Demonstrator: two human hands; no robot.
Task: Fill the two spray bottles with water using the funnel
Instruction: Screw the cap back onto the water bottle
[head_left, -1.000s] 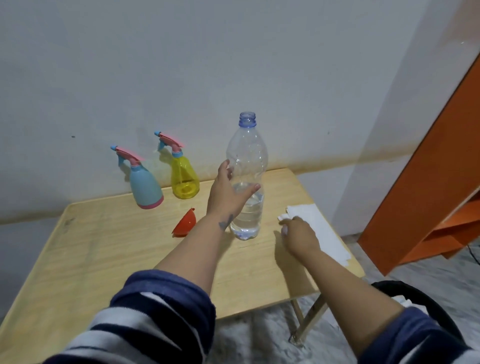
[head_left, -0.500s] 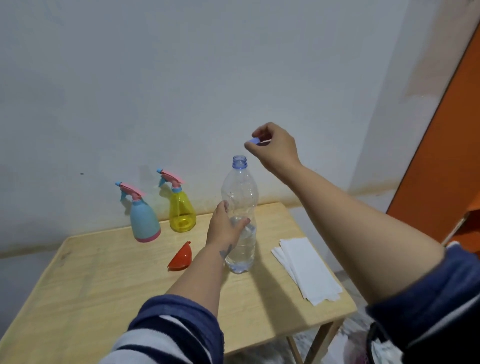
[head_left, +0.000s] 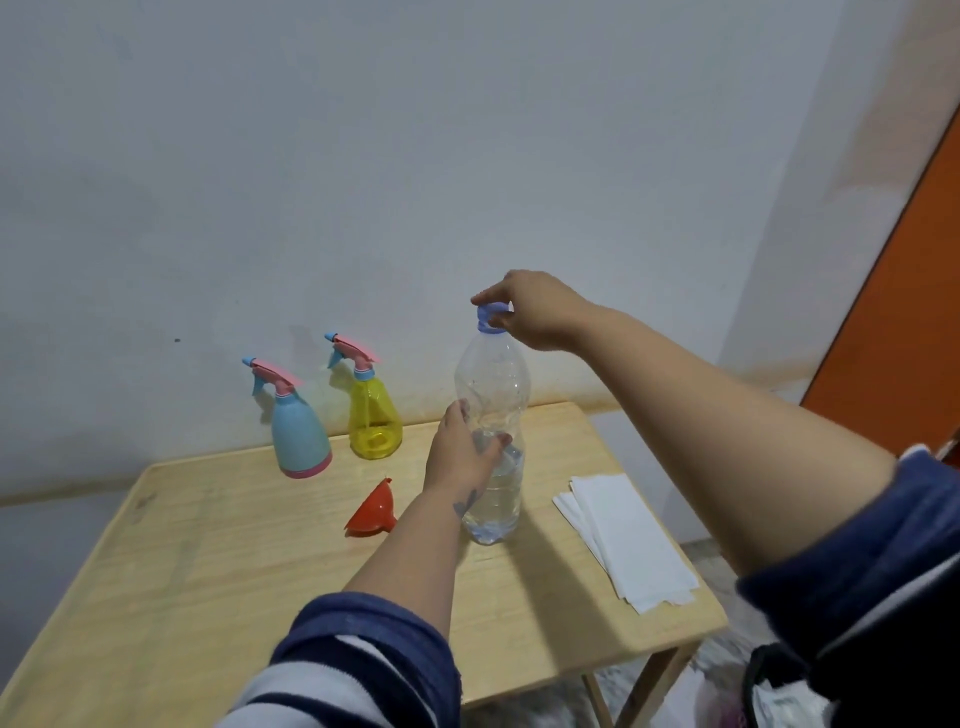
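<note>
- While the water bottle (head_left: 493, 415) stands upright near the middle of the wooden table (head_left: 208, 571), long axis vertical and neck up, two bare hands are on it.
- Left hand (head_left: 462, 457) is curled around the bottle's middle, thumb on one side and fingers wrapped round the far side.
- Right hand (head_left: 535, 312) reaches over from the right, fingertips pinched on the blue cap (head_left: 492, 317) at the bottle's mouth.
- Water fills only the bottle's lower part; the upper part is clear.
- Red funnel (head_left: 373, 509) lies on its side on the table just left of the bottle, wide mouth toward the viewer, spout toward the wall.
- Blue sprayer (head_left: 298, 436) and yellow sprayer (head_left: 374, 415) stand upright side by side at the table's far edge by the wall (head_left: 467, 156), pink triggers on, nozzles pointing left.
- White paper napkins (head_left: 628, 540) lie flat in a stack on the table's right side, apart from the bottle.
</note>
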